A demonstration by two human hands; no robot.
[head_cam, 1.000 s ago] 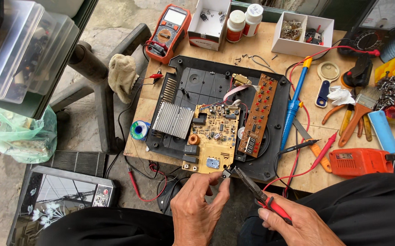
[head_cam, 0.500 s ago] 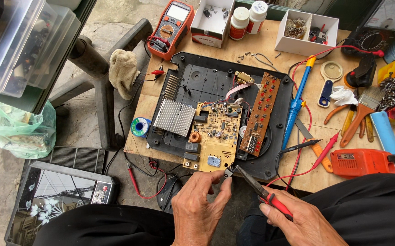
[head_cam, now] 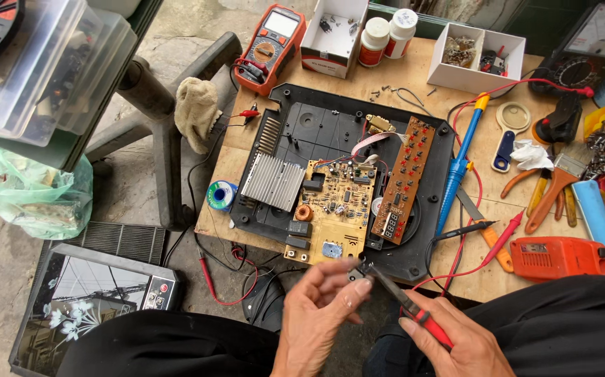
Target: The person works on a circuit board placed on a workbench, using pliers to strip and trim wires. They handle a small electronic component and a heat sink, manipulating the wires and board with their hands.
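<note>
My left hand pinches a small dark component between thumb and fingers, just below the open black appliance base. My right hand grips red-handled pliers whose tips meet that component. In the base lie a yellow circuit board with a silver heat sink and a brown control board with red buttons.
The wooden table holds an orange multimeter, a blue soldering iron, a solder spool, a brush, an orange tool, white boxes of parts and two bottles. A glass panel lies on the floor at the left.
My hands have shifted slightly right and the pliers' tips stay at the small component. The view has tilted a little; the boards have not moved.
</note>
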